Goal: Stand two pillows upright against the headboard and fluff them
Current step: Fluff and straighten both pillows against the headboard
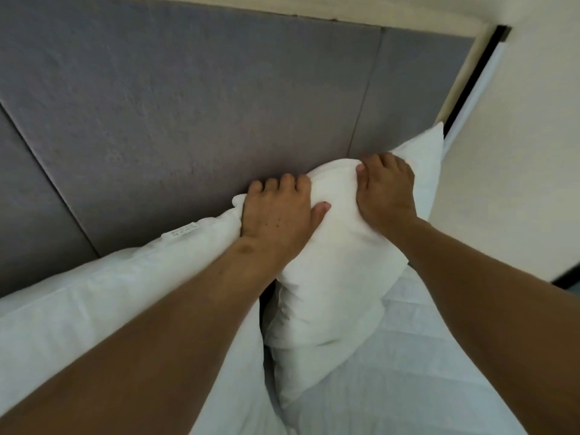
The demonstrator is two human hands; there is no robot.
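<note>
A white pillow (332,277) stands upright on the bed, its top edge against the grey padded headboard (188,114). My left hand (279,211) grips its top left part, fingers over the edge and thumb on the front. On the top right part, my right hand (387,191) clutches the same pillow. A second white pillow (103,296) with a small label leans against the headboard to the left, partly under my left forearm.
The white quilted bed cover (408,356) lies below the pillows. A cream wall (518,152) rises at the right, with a dark vertical gap (470,83) beside the headboard's right end.
</note>
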